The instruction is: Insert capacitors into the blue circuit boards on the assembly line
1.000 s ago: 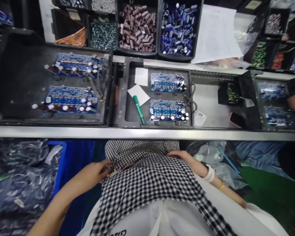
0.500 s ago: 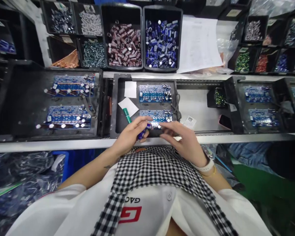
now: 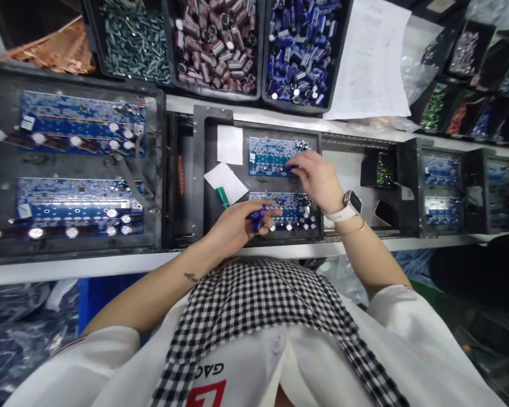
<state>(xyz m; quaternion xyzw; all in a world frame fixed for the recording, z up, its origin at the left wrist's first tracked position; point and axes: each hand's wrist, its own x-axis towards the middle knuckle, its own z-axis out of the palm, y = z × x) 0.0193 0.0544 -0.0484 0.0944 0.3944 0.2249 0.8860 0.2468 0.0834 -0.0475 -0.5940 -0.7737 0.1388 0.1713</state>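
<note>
My left hand (image 3: 231,229) is closed around several blue capacitors (image 3: 257,217), just at the front of the lower blue circuit board (image 3: 290,213). White-topped parts stand along that board's front edge. Over the right part of the upper circuit board (image 3: 261,148), my right hand (image 3: 320,180) pinches a blue capacitor (image 3: 289,168) between thumb and fingertips. Whether its leads touch the board is hidden. Both boards lie in a black tray fixture (image 3: 202,169). A green marker (image 3: 221,196) rests across a white paper slip (image 3: 229,180) left of the boards.
Bins of brown capacitors (image 3: 216,51) and blue capacitors (image 3: 301,51) stand behind the fixture, beside a paper sheet (image 3: 369,62). Another fixture with two boards (image 3: 80,198) sits at left. To the right are a small black bin (image 3: 369,170) and a phone (image 3: 385,212).
My right hand has gone from beside my left hand up to the upper board, with a blue capacitor in its fingertips. My left hand still holds blue capacitors. The camera view has shifted and tilted.
</note>
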